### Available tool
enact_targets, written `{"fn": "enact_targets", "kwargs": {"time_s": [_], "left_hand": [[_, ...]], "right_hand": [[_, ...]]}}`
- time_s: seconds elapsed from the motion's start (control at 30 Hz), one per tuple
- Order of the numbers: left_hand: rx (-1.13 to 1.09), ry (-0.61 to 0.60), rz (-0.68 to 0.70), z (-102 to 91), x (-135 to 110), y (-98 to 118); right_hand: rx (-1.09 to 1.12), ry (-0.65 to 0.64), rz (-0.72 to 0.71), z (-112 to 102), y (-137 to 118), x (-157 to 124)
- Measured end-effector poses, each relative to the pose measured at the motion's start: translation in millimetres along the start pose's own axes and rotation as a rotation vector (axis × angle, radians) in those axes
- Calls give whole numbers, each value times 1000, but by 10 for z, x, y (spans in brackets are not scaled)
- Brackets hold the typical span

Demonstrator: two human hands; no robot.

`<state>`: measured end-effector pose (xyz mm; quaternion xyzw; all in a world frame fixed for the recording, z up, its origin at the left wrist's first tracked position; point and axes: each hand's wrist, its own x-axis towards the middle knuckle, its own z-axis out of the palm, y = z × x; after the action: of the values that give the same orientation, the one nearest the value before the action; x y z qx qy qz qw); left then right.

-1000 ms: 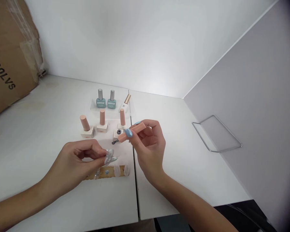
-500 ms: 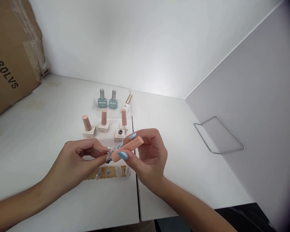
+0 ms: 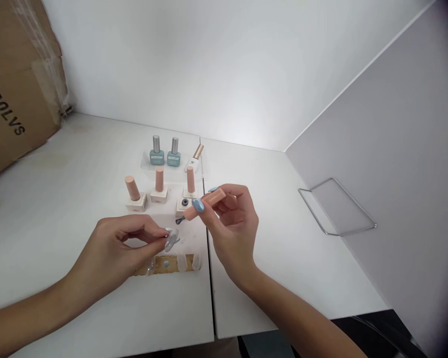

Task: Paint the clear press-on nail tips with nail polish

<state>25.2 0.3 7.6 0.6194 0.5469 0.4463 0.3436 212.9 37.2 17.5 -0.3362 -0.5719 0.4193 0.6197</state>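
Observation:
My left hand (image 3: 125, 246) pinches a clear false nail tip (image 3: 170, 240) between thumb and fingers, above a tan strip (image 3: 171, 263) that carries more nail tips. My right hand (image 3: 227, 223) grips a peach nail polish brush cap (image 3: 205, 203), its dark brush tip pointing down and left, just above the held nail tip. An open square polish bottle (image 3: 183, 204) stands right behind the brush. My own nails are painted light blue.
Three peach-capped square bottles (image 3: 159, 185) stand in a row on the white table (image 3: 78, 189). Behind them a clear tray holds two teal bottles (image 3: 157, 154) and a leaning gold-capped one (image 3: 194, 159). A cardboard box (image 3: 15, 84) is at far left. A wire frame (image 3: 336, 206) lies against the right wall.
My right hand lifted the brush up and back from the nail tip towards the open bottle. The left hand stayed nearly in place with the nail tip.

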Motion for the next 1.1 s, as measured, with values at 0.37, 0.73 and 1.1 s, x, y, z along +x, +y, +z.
{"fn": "enact_targets", "kwargs": {"time_s": [0.37, 0.73, 1.1], "left_hand": [[40, -7, 13, -41, 24, 42], [42, -16, 17, -23, 0, 46], [-27, -19, -74, -30, 1, 28]], "right_hand": [[22, -165, -263, 27, -38, -28], [-16, -70, -55, 30, -5, -30], [-4, 64, 59, -31, -10, 39]]}}
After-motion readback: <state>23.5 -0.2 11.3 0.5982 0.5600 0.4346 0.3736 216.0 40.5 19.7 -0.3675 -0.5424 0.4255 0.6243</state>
